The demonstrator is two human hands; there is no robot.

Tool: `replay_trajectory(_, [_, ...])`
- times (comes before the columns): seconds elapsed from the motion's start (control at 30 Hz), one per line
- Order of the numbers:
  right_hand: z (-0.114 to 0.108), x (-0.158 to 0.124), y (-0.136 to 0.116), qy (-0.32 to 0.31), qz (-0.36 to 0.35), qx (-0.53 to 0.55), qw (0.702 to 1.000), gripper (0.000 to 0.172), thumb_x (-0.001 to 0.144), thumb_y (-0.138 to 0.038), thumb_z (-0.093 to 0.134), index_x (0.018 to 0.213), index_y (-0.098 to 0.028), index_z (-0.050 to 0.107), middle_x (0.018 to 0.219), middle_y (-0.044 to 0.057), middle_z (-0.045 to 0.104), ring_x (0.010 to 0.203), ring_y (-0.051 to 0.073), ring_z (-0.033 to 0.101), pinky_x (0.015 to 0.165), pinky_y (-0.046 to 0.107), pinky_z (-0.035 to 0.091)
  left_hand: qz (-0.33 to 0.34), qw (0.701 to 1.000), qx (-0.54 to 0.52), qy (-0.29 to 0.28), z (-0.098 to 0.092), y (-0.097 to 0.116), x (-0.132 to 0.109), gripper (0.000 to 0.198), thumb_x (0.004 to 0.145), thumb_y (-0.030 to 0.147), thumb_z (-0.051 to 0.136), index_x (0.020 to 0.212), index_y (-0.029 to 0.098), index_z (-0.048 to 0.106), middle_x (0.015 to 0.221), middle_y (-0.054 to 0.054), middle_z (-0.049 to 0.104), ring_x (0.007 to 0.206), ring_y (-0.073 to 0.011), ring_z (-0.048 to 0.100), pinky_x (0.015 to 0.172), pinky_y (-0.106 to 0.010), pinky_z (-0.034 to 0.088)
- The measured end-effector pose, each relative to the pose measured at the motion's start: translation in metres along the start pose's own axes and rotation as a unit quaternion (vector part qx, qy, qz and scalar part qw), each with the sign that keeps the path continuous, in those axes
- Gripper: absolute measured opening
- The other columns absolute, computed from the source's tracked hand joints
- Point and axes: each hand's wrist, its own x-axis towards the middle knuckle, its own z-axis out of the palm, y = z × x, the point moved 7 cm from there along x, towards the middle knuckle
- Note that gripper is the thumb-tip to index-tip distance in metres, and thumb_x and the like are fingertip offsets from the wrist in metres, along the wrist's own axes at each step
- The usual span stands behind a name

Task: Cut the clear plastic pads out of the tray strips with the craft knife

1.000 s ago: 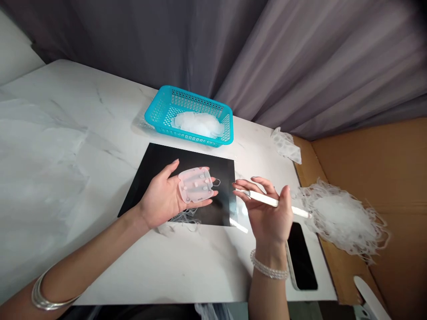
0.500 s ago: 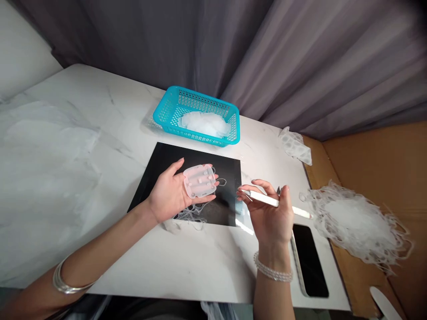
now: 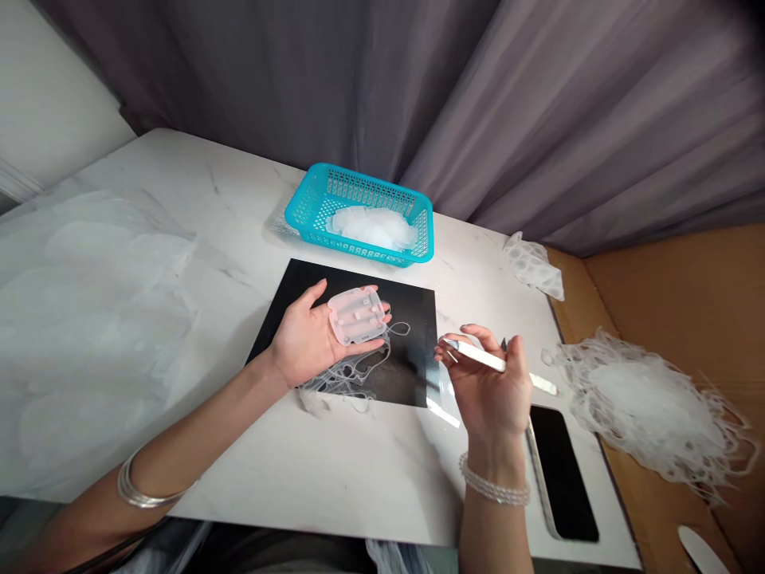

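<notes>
1. Our flat, spread left hand [image 3: 306, 338] bears a translucent, rounded plastic piece [image 3: 357, 316] above a partly hidden black rectangular sheet [image 3: 412, 371].
2. Our right hand [image 3: 495, 395] grips a slim white pen-like tool [image 3: 483, 356], thumb [image 3: 517, 360] hiding its middle.

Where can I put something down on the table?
On the white marbled tabletop, there's a bare patch between the flat black mat and its near edge. Another lies between the cloudy plastic sheeting and the blue plastic basket. It's crowded around the right hand, black-screened phone and tangled white plastic strips, and on the mat under the left hand.
</notes>
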Motion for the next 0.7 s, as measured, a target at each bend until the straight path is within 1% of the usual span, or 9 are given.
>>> replay_trajectory(0.27, [-0.0022, -0.0040, -0.0039, 0.001, 0.001, 0.003, 1.000, 0.056, 0.094, -0.064, 0.044, 0.082, -0.020, 0.076, 0.070, 0.008, 0.075, 0.067, 0.023, 0.069, 0.069, 0.038, 0.052, 0.019, 1.000, -0.012, -0.007, -0.0032, 0.0067, 0.0023, 0.063, 0.097, 0.051, 0.043, 0.147, 0.012, 0.048, 0.140, -0.022, 0.060, 0.133, -0.0374, 0.054, 0.113, -0.061, 0.035])
replay_trajectory(0.43, [-0.0033, -0.0043, -0.0038, -0.006, 0.004, 0.004, 1.000, 0.054, 0.093, -0.066, 0.047, 0.082, -0.020, 0.075, 0.070, 0.007, 0.074, 0.066, 0.023, 0.067, 0.071, 0.039, 0.053, 0.023, 1.000, -0.014, -0.003, -0.0053, 0.0065, 0.0040, 0.062, 0.099, 0.049, 0.042, 0.145, 0.009, 0.050, 0.142, -0.023, 0.058, 0.136, -0.0368, 0.052, 0.113, -0.059, 0.037])
replay_trajectory(0.57, [-0.0036, -0.0041, -0.0036, -0.005, 0.006, 0.016, 1.000, 0.055, 0.095, -0.064, 0.044, 0.082, -0.020, 0.075, 0.069, 0.008, 0.073, 0.065, 0.022, 0.067, 0.068, 0.037, 0.052, 0.028, 1.000, -0.006, 0.006, -0.0065, 0.0053, 0.0048, 0.054, 0.101, 0.038, 0.040, 0.145, 0.009, 0.050, 0.141, -0.022, 0.059, 0.134, -0.0338, 0.054, 0.112, -0.055, 0.041])
replay_trajectory(0.7, [-0.0036, -0.0041, -0.0030, -0.004, 0.009, 0.019, 1.000, 0.055, 0.097, -0.061, 0.041, 0.082, -0.020, 0.075, 0.068, 0.007, 0.073, 0.065, 0.022, 0.067, 0.067, 0.037, 0.052, 0.046, 0.999, -0.014, 0.018, -0.0064, 0.0073, 0.0052, 0.056, 0.098, 0.026, 0.043, 0.150, 0.008, 0.042, 0.137, -0.021, 0.062, 0.130, -0.0315, 0.058, 0.111, -0.048, 0.046])
